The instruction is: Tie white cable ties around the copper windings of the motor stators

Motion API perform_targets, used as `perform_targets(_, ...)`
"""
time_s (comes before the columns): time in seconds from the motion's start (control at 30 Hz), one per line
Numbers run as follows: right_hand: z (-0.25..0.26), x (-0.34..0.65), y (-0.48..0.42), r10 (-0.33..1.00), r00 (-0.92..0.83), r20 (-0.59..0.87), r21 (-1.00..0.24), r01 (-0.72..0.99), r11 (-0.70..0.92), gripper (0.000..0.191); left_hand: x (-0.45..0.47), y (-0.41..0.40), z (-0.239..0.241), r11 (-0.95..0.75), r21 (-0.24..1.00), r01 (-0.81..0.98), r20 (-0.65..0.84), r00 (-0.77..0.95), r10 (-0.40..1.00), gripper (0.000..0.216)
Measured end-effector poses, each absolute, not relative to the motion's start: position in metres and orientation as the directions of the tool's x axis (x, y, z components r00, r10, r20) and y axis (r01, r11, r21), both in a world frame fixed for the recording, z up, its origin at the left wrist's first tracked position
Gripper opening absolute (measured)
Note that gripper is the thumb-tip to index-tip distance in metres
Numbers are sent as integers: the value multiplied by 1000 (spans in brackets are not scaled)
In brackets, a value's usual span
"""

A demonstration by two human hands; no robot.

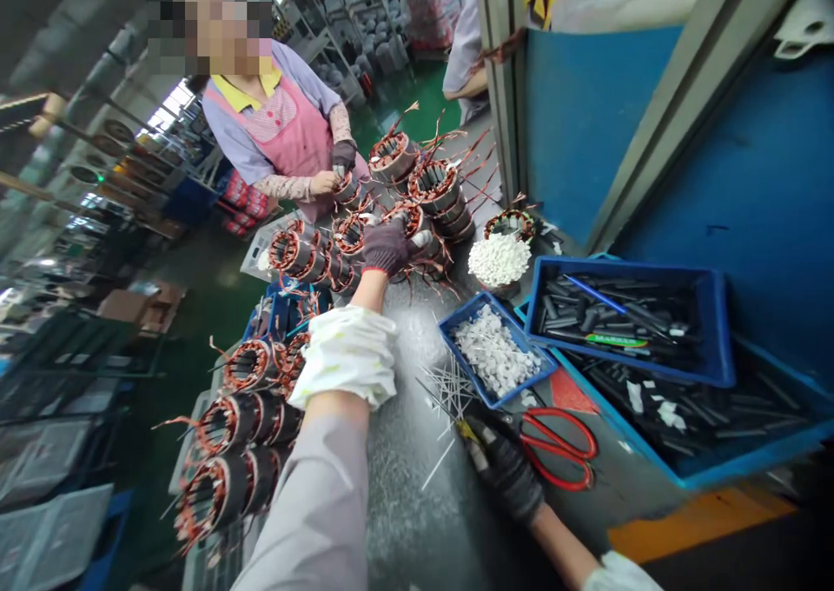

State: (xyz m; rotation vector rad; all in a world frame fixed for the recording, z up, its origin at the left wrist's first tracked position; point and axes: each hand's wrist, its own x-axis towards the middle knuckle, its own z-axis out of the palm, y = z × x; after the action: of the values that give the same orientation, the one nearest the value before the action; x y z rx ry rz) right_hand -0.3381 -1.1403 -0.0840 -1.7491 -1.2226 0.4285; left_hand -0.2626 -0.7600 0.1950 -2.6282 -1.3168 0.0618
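Observation:
My left hand (386, 248), in a dark knit glove with pale fingertips, reaches out to a group of copper-wound motor stators. Its fingers curl over the rim of one motor stator (413, 217), and part of the grip is hidden behind the hand. Closer in, my right hand (505, 469), also gloved, is closed around a thin pointed tool (461, 426) with a yellowish part at the fingers. Just left of that hand lie loose thin white sticks (449, 387). Red-handled scissors (560, 448) rest immediately to its right.
A blue tray (466, 361) carries small white pieces. Another blue tray (720, 330) has black tubes and pens, above a larger bin (684, 480). A white bead-like heap (500, 259) sits behind. More stators (225, 421) line the left. Across the table, a co-worker (293, 130) handles a stator.

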Motion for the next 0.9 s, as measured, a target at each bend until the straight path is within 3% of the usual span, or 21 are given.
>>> perform_targets(0.13,-85,-337,-1142,877,442,187,-846,527,-84,42,-240,-730,178,-584,-217,782,-101,577,811,68)
perform_targets(0.43,-88,-341,-1131,749,624,222,-850,500,-165,42,-287,-778,189,-672,-297,678,-160,659,735,61)
perform_targets(0.57,-88,-340,-1131,747,631,211,-849,496,-180,43,-309,-810,190,-607,-299,737,-197,574,795,58)
perform_targets(0.73,-99,-344,-1131,752,634,181,-813,527,-248,44,-342,-872,195,-443,-334,832,-181,404,897,73)
perform_targets(0.83,-108,-346,-1131,788,599,143,-784,554,-278,42,-382,-906,209,-431,-292,854,-213,381,900,74)
perform_targets(0.9,-112,-345,-1132,811,573,118,-762,576,-296,41,-412,-915,218,-529,-237,815,-256,473,843,71)
